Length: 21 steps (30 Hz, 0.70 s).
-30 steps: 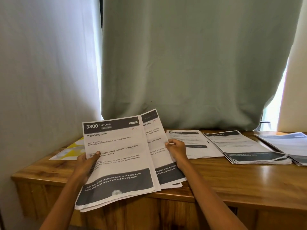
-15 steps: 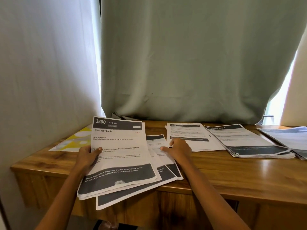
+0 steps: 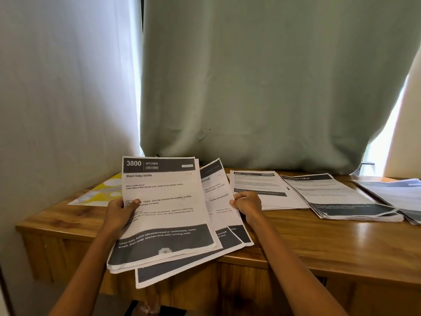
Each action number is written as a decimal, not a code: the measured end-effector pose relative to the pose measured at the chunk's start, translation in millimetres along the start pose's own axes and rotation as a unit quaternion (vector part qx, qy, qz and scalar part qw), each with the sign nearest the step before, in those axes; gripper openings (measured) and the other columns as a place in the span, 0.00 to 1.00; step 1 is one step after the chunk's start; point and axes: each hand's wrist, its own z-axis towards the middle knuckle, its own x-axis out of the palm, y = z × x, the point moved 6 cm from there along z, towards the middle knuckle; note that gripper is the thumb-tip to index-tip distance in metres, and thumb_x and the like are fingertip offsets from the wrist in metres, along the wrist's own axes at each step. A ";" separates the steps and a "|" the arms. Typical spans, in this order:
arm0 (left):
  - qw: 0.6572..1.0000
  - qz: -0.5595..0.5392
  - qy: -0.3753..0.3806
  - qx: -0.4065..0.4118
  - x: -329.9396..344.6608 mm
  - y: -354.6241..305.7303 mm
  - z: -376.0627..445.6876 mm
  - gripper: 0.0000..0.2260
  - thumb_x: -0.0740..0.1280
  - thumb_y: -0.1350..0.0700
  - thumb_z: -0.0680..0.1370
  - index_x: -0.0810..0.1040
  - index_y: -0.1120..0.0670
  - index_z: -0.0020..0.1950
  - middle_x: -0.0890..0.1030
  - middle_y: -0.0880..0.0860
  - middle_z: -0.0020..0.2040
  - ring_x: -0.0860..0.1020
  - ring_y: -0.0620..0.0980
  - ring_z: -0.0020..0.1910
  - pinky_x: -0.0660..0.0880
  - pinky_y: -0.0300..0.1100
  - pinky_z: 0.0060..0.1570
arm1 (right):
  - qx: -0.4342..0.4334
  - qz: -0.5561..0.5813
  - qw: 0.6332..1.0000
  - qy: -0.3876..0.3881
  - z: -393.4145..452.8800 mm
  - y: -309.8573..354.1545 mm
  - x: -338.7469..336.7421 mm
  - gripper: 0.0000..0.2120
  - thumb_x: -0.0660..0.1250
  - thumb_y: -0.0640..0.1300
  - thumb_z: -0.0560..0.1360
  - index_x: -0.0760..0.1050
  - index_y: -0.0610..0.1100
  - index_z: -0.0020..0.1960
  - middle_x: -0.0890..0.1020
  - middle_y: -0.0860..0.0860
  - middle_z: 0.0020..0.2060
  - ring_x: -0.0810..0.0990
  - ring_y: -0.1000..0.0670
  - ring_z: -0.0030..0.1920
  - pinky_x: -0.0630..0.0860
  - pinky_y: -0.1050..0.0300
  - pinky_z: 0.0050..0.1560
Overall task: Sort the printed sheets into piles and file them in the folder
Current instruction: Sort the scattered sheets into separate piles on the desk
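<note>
My left hand (image 3: 120, 213) grips the left edge of a stack of printed sheets (image 3: 166, 215); the top one is headed "3800 KITCHEN, Wash baby bottle". From under that stack a sheet (image 3: 218, 199) fans out to the right, and my right hand (image 3: 247, 205) pinches its right edge. More sheets stick out below, over the table's front edge. Three sorted piles lie on the wooden table (image 3: 319, 242): one (image 3: 257, 188) just right of my right hand, a thicker one (image 3: 337, 197) further right, and one (image 3: 396, 195) at the frame's right edge. A yellow and white folder (image 3: 102, 192) lies flat at the table's left.
A green curtain (image 3: 273, 87) hangs behind the table and a pale wall (image 3: 63, 87) closes the left side. Bright window light shows at the right past the curtain. The table front has wooden drawers below the edge.
The held stack tipped down toward the table, then rose slightly. My right hand let go of one sheet, pressed on the fanned sheets, and now pinches another sheet's edge.
</note>
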 end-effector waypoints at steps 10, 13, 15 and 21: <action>1.000 -0.022 0.007 -0.005 0.5 1.0 0.4 0.10 0.64 0.66 0.77 0.74 0.66 0.57 0.78 0.66 0.56 0.78 0.54 0.40 0.75 0.47 0.42 | 0.030 0.056 0.998 0.010 1.6 -4.4 -1.0 0.03 0.68 0.38 0.74 0.74 0.41 0.45 0.80 0.44 0.55 0.79 0.48 0.45 0.72 0.63 0.32; 1.000 -0.024 0.002 -0.006 0.9 0.9 0.1 0.10 0.63 0.66 0.77 0.74 0.67 0.58 0.77 0.67 0.57 0.77 0.53 0.38 0.74 0.45 0.39 | 0.032 0.060 0.998 0.007 2.2 -4.8 -0.7 0.03 0.68 0.37 0.74 0.75 0.40 0.46 0.80 0.44 0.55 0.79 0.48 0.45 0.73 0.63 0.32; 1.000 -0.024 0.003 -0.008 2.2 0.3 -0.2 0.11 0.63 0.66 0.77 0.74 0.67 0.59 0.77 0.67 0.57 0.77 0.53 0.38 0.74 0.45 0.39 | 0.031 0.061 0.998 0.006 2.2 -4.5 -0.7 0.03 0.68 0.37 0.74 0.74 0.41 0.45 0.80 0.44 0.55 0.79 0.48 0.45 0.73 0.63 0.33; 1.000 -0.013 0.003 -0.006 3.0 -1.8 -2.6 0.12 0.63 0.67 0.77 0.73 0.68 0.60 0.76 0.68 0.58 0.76 0.53 0.38 0.74 0.44 0.38 | 0.021 0.059 0.998 0.009 -0.3 -2.0 -1.7 0.05 0.68 0.38 0.75 0.73 0.43 0.41 0.81 0.45 0.53 0.79 0.49 0.44 0.73 0.62 0.34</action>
